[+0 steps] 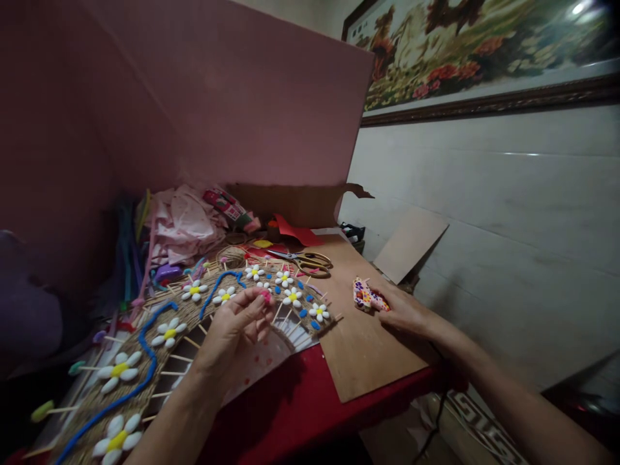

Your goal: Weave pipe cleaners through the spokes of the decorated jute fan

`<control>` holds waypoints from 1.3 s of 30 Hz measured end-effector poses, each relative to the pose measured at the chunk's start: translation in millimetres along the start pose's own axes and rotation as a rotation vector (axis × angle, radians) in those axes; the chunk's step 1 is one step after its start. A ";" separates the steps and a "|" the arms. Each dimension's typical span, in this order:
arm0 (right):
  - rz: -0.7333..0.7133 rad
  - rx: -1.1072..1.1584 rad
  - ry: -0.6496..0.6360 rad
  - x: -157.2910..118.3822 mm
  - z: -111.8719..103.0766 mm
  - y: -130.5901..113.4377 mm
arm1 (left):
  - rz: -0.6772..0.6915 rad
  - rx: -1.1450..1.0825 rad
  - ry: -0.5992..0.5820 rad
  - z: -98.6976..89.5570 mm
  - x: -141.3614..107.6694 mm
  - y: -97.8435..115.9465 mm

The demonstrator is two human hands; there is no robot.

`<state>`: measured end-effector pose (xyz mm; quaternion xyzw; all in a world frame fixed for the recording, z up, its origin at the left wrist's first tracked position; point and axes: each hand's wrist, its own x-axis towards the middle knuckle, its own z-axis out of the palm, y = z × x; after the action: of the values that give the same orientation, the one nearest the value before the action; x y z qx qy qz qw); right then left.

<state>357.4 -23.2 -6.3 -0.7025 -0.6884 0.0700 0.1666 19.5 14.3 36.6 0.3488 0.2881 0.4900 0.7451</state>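
Between the thumb and fingers of my left hand (245, 318) is a small pink piece (265, 296), held above a curved twine-wrapped craft (181, 297). White flowers with yellow centres, blue wavy strips and blue dots cover the craft, and sticks with coloured tips poke out from its edge. On the right, my right hand (400, 311) is closed around a floral-patterned tool (369, 296), over the brown board (358, 349). What lies under my left hand is partly hidden.
Gold-handled scissors (310, 261) lie behind the craft, beside red paper (296, 230) and a twine ball (232, 257). Pink crumpled fabric (186, 223) is piled at the back left. A red cloth (290, 400) covers the front edge; a cord hangs at the right.
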 end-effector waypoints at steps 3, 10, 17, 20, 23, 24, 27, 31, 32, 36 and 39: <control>0.077 -0.002 0.020 -1.3 -0.1 -7.5 | 0.012 -0.009 0.014 1.0 0.4 -0.2; 0.160 0.056 0.123 -6.8 3.6 -17.9 | 0.020 -0.016 0.002 -0.1 -0.4 -1.4; 0.219 0.386 0.437 -9.1 0.2 -11.4 | 0.012 -0.003 -0.013 -0.3 -0.7 -2.3; 0.321 0.588 0.346 -19.9 -17.3 -26.4 | 0.008 -0.016 -0.032 -0.6 -1.1 -4.3; 0.323 0.896 0.133 -35.8 -34.9 -52.9 | -0.033 -0.019 -0.084 0.5 -1.4 -8.6; 0.315 0.942 0.058 -40.9 -38.9 -62.4 | -0.053 -0.020 -0.107 1.3 -1.6 -10.4; 0.297 1.006 -0.054 -52.8 -43.3 -87.3 | -0.105 -0.041 -0.161 3.6 -2.1 -16.2; 0.248 1.172 -0.164 -58.9 -36.2 -110.4 | -0.146 -0.068 -0.206 3.3 -2.1 -22.9; 0.228 1.195 -0.207 -59.3 -33.3 -115.3 | -0.153 -0.072 -0.216 2.5 -1.9 -24.2; 0.141 1.190 -0.310 -58.9 -20.1 -133.7 | -0.188 -0.101 -0.270 0.1 -2.2 -26.8; 0.087 1.157 -0.350 -56.8 -10.5 -143.8 | -0.207 -0.106 -0.282 0.8 -4.1 -26.3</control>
<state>222.7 -81.4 43.6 -0.5036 -0.5264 0.5544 0.4026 32.6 3.1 16.4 0.3428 0.1887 0.3713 0.8420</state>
